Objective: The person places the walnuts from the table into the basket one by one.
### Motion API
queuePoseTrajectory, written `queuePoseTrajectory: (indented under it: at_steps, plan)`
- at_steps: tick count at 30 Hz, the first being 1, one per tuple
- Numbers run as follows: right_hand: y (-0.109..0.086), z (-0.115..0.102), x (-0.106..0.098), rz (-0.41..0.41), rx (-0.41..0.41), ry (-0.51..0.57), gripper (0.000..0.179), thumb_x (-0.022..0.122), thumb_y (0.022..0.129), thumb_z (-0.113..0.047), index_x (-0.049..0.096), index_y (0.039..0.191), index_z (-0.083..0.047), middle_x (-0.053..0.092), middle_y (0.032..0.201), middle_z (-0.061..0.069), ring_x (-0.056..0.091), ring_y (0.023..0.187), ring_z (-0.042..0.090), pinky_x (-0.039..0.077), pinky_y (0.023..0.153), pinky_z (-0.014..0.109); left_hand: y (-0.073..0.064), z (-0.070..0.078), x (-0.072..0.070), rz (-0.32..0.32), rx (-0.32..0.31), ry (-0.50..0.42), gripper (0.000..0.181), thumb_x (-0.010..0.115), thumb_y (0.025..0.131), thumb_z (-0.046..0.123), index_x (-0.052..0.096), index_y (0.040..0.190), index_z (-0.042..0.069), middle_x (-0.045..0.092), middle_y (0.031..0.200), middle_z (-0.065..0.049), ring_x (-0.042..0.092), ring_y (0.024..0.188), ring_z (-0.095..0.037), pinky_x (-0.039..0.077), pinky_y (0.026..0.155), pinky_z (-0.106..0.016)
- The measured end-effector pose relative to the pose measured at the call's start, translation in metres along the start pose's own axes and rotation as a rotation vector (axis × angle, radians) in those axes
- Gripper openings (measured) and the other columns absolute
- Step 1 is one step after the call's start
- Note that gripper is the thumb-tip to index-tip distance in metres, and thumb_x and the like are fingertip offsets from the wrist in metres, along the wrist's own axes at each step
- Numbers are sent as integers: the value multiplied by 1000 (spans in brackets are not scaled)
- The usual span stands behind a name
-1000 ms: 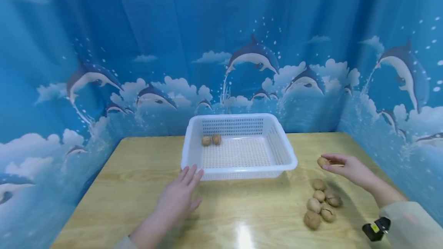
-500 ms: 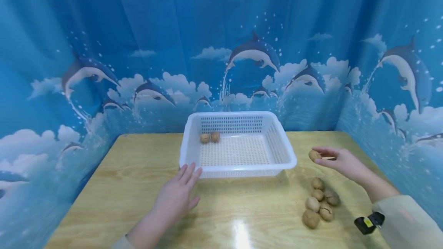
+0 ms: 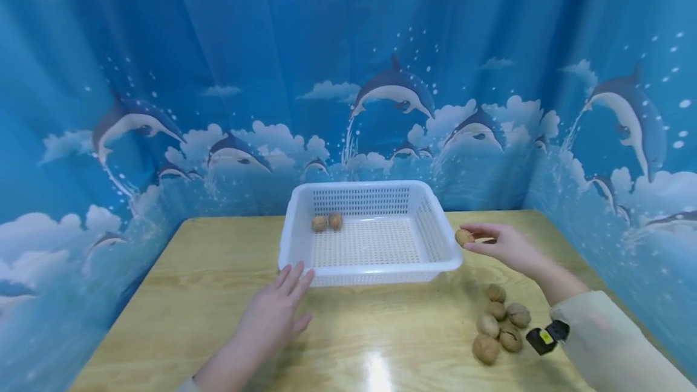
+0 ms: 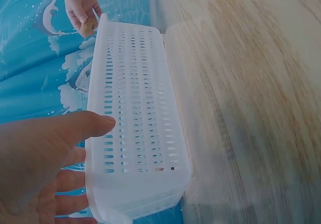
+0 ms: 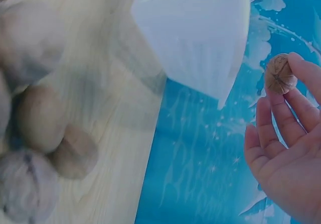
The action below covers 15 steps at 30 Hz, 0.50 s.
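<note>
My right hand [image 3: 506, 248] pinches a walnut [image 3: 464, 237] between thumb and fingertips, close to the right rim of a white plastic basket [image 3: 376, 270]. In the right wrist view the walnut [image 5: 280, 74] shows its seam, gripped at the tips. At the basket's front left corner lies my left hand [image 3: 269, 313], fingers extended at the rim. The left wrist view has its thumb [image 4: 95, 124] in front of the slotted wall and the other fingers at the rim. Two walnuts [image 3: 327, 222] sit inside the basket, toward its left wall.
Several walnuts [image 3: 497, 311] form a cluster on the wooden table [image 3: 218, 259], to the right of the basket and nearer the front. A blue dolphin-print curtain [image 3: 305, 65] surrounds the table at the back and sides. A small black device [image 3: 547, 336] is on the right sleeve.
My right hand has carried the walnut leftward, from above the cluster to near the basket's right rim. The left hand stays at the basket corner. The head view has shifted slightly.
</note>
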State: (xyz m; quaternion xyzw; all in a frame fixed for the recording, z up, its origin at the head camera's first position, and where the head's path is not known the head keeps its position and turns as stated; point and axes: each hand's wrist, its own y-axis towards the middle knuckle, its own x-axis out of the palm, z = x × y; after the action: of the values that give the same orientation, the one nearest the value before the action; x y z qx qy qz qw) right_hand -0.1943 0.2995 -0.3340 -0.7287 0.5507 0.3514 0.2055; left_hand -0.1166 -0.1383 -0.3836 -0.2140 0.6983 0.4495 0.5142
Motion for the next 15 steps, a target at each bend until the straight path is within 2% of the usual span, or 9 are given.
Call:
queuePoseTrajectory:
  at_steps: [7,15]
  plan:
    - [10,-13,6,-9,5,68,57,63,88,-34,49,134,-3,53,128,18,51,113,36,51,85,47,-2,2,1,-2,3,-14,73,78,70,38,53,130,5,50,132,-20,53,114,-37,52,85,-47]
    - [25,-24,2,-13,0,60,58,63,89,-33,48,133,2,50,130,22,48,115,39,49,88,50,-2,6,2,-25,-5,-10,74,78,70,39,52,131,6,49,133,-20,52,116,-37,51,87,-47]
